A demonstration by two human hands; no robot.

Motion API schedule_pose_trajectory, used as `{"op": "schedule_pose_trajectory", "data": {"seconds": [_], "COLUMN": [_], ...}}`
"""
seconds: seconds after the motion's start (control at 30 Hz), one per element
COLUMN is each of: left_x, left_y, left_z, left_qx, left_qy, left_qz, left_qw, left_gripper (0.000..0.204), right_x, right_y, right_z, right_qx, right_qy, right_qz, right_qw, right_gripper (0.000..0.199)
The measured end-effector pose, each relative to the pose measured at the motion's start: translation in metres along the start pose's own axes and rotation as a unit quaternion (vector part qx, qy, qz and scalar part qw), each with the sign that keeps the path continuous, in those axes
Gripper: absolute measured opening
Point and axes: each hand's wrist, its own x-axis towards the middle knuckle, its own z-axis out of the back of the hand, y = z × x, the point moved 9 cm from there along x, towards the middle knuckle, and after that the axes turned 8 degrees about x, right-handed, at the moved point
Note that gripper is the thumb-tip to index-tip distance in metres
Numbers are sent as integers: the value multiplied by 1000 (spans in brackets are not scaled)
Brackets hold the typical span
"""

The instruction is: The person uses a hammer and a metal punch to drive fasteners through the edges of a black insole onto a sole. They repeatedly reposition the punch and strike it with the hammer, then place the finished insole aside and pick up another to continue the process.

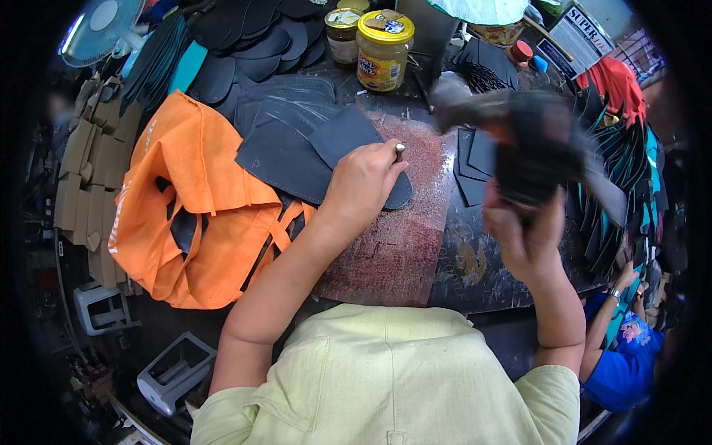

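Observation:
My left hand [360,178] is closed on a small metal punch [400,150], its bright end showing above the fingers. The hand rests over dark leather pieces [289,159] that overlap on a worn reddish board [397,252]; the lowest piece has a rounded end with small marks along its edge. Raised to the right of the board, my right hand [526,233] grips a hammer [535,141], dark and smeared by motion. The hammer is apart from the punch. The punch's lower end is hidden by my left hand.
An orange cloth bag [196,215] lies left of the leather. Jars [384,52] stand at the back, near stacked black pieces [256,44]. Small dark pieces [473,159] lie right of the board. Bundled strips [630,185] and a co-worker's arm [601,326] are at the right.

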Motion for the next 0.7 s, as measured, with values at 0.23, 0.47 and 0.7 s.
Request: {"op": "schedule_pose_trajectory", "data": {"seconds": [0.23, 0.47, 0.7], "left_x": [-4, -1, -7], "left_y": [10, 16, -10], "left_z": [-3, -5, 0], "left_qx": [-25, -26, -18], "left_qy": [27, 53, -17], "left_qz": [48, 66, -36], "left_qw": [998, 996, 999], "left_gripper": [17, 23, 19], "right_x": [-4, 9, -10], "right_y": [-26, 7, -32], "right_z": [-7, 19, -11], "right_qx": [-172, -55, -179], "right_qy": [156, -6, 147], "right_qz": [-221, -142, -193], "right_qw": [947, 988, 953], "right_gripper": [48, 49, 43]}}
